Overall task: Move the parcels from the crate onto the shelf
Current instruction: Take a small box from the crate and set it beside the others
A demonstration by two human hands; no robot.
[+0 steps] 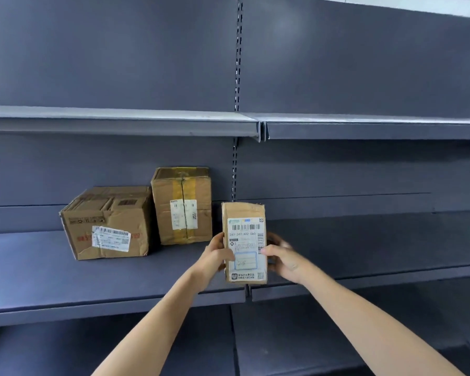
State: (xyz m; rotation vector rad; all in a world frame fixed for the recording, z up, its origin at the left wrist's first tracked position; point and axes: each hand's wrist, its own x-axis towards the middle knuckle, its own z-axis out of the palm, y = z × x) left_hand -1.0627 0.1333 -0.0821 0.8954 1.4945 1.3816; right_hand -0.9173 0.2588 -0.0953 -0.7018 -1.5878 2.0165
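While two parcels already sit on the shelf [65,278] – wide box [106,223], tall box [182,204] | third parcel [244,242] upright at shelf edge, just right of them | left hand [215,256], right hand [282,259] fingers pressed on its sides – not yet released | crate out of view, remainder unknown

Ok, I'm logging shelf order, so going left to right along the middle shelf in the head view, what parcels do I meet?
Wide squat box → taller taped box → narrow labelled parcel, upright and gripped between the left hand and right hand.
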